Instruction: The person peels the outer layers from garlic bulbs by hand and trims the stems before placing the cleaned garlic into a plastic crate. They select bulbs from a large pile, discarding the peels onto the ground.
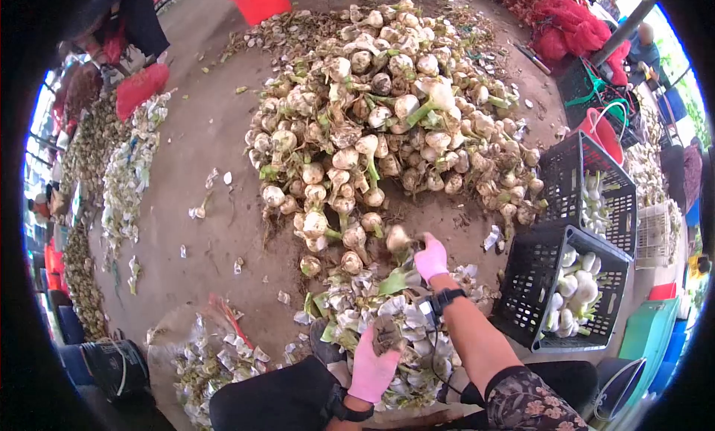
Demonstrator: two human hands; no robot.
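The work centres on a big heap of soil-stained, whitish, round garlic bulbs (350,118) on the bare brown floor (201,118); just off the heap's near edge is a single pale brown, round bulb (398,239), blurred, and right beside it is the person's pink-gloved right hand (430,258), fingers bent towards it, though I can't tell whether they grip it or are merely next to it; nearer the person than the heap, the pink-gloved left hand (372,368) has its fingers curled round a rough, grey-brown lump (388,336), too soiled for me to say quite what it is; around both hands, on the heap's near side, lie loose white and green papery peelings (417,312); to the heap's right stands a black, slatted plastic crate (521,297) with cleaner white bulbs (577,289) inside; I judge the step in hand to be handling bulbs singly at the heap's near edge; the next move, I'd say, calls for sure control of that lone bulb and a steady left hand.
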